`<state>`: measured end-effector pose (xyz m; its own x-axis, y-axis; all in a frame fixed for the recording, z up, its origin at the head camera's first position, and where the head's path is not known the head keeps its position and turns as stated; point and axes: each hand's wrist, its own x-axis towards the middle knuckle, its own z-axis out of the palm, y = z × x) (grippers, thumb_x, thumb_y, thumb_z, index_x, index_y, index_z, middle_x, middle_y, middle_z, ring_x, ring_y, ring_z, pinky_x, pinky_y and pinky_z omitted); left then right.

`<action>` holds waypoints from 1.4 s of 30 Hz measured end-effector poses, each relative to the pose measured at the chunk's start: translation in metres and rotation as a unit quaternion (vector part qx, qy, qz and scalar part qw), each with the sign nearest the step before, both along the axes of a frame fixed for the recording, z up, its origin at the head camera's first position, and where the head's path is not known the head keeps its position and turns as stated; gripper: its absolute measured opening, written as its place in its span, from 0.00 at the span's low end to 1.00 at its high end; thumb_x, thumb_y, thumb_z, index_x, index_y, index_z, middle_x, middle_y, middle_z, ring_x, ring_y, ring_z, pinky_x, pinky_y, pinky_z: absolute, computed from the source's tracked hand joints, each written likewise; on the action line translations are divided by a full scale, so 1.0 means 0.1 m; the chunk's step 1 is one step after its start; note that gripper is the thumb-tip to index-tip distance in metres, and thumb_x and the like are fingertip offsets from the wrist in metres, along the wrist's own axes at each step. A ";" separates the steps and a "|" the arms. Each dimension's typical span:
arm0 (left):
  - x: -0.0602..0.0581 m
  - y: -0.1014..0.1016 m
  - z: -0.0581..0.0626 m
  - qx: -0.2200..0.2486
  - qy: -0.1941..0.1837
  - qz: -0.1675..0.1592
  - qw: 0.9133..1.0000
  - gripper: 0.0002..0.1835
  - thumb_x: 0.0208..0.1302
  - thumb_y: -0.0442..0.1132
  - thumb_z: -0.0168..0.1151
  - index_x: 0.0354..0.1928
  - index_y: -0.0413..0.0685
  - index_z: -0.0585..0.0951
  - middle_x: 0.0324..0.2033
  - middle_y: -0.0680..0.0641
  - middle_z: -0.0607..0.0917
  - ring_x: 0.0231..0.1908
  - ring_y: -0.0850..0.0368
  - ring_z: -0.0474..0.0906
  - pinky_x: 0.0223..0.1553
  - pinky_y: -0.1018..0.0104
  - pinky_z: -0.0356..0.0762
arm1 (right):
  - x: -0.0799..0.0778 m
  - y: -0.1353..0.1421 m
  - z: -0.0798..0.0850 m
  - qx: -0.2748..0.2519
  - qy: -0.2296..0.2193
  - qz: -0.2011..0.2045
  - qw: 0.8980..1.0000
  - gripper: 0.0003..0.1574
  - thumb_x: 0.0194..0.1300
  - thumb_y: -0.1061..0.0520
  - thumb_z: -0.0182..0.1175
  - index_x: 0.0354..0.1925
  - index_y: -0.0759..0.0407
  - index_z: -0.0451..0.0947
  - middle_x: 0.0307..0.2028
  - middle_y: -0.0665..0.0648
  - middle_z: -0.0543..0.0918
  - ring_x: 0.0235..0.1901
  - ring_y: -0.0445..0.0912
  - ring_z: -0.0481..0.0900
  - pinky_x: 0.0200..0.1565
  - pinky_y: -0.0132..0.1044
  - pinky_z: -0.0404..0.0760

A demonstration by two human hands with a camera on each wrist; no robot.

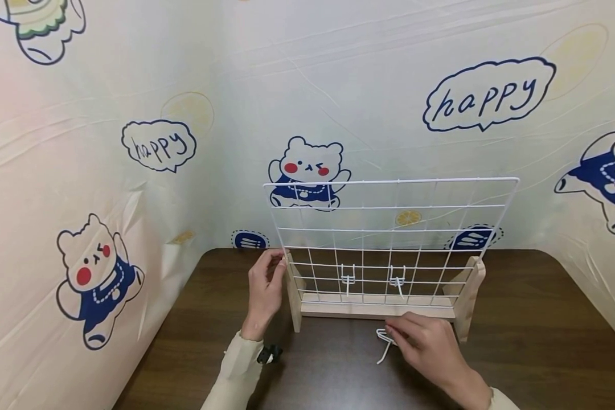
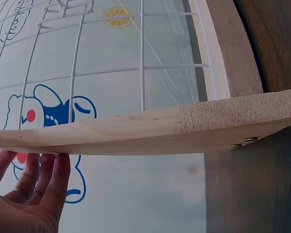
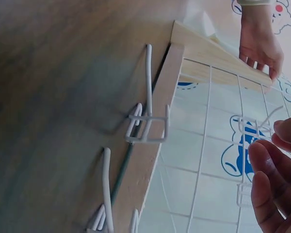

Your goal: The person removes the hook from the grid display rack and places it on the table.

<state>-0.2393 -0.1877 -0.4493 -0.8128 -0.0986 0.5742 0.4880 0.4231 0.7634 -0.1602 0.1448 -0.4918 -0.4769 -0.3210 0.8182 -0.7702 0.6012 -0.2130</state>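
A white wire grid stands in a wooden base with a side panel at each end. At the top of the left panel, my left hand holds the wood between thumb and fingers. Two white wire hooks hang on the grid's lower part. My right hand is in front of the base, fingers loosely bent, with nothing visible between them. Close beside its fingertips is a loose white hook. The right wrist view shows another loose hook, which the right hand hides in the head view.
The rack stands on a dark brown wooden table. A small black object shows at the left cuff. Behind and beside the table hangs a pale sheet printed with cartoon bears and "happy" bubbles.
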 end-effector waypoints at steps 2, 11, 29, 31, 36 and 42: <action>0.00 0.00 0.00 0.001 -0.001 0.000 1.000 0.09 0.74 0.31 0.57 0.50 0.42 0.85 0.46 0.44 0.88 0.45 0.62 0.82 0.48 0.79 0.80 | -0.01 0.01 0.02 -0.007 0.005 0.002 1.000 0.12 0.74 0.49 0.63 0.35 0.50 0.90 0.27 0.42 0.88 0.21 0.31 0.77 0.25 0.24 0.73; -0.01 0.00 -0.01 0.003 0.009 -0.002 1.000 0.10 0.75 0.32 0.56 0.49 0.43 0.85 0.46 0.44 0.88 0.45 0.62 0.82 0.48 0.79 0.81 | -0.05 0.03 0.10 -0.031 0.042 -0.001 0.999 0.23 0.79 0.44 0.54 0.40 0.54 0.91 0.27 0.44 0.88 0.21 0.33 0.78 0.25 0.24 0.74; 0.01 0.00 0.00 0.007 -0.001 -0.005 1.000 0.10 0.75 0.31 0.56 0.50 0.41 0.85 0.46 0.43 0.88 0.45 0.64 0.81 0.47 0.80 0.80 | -0.16 0.09 0.19 -0.047 0.065 -0.036 0.996 0.25 0.79 0.43 0.55 0.40 0.58 0.91 0.26 0.48 0.89 0.19 0.39 0.81 0.23 0.29 0.75; 0.01 0.00 0.00 0.006 0.004 -0.005 1.000 0.10 0.74 0.30 0.56 0.50 0.41 0.85 0.46 0.43 0.88 0.45 0.64 0.81 0.47 0.80 0.80 | -0.18 0.09 0.19 -0.049 0.068 -0.040 0.996 0.24 0.79 0.43 0.56 0.40 0.57 0.91 0.26 0.48 0.88 0.18 0.37 0.79 0.21 0.28 0.72; 0.00 0.00 -0.02 0.003 0.011 -0.001 1.000 0.10 0.74 0.30 0.56 0.49 0.42 0.85 0.45 0.42 0.88 0.45 0.63 0.81 0.47 0.79 0.80 | -0.22 0.08 0.19 -0.053 0.067 -0.046 0.995 0.25 0.79 0.43 0.55 0.41 0.58 0.90 0.27 0.50 0.90 0.17 0.38 0.79 0.21 0.30 0.73; 0.00 0.00 -0.01 0.004 0.007 -0.002 1.000 0.10 0.75 0.31 0.56 0.49 0.43 0.85 0.45 0.44 0.88 0.45 0.63 0.81 0.48 0.79 0.80 | -0.28 0.09 0.20 -0.057 0.070 -0.055 0.994 0.25 0.78 0.43 0.55 0.41 0.58 0.90 0.29 0.51 0.90 0.21 0.41 0.84 0.22 0.30 0.77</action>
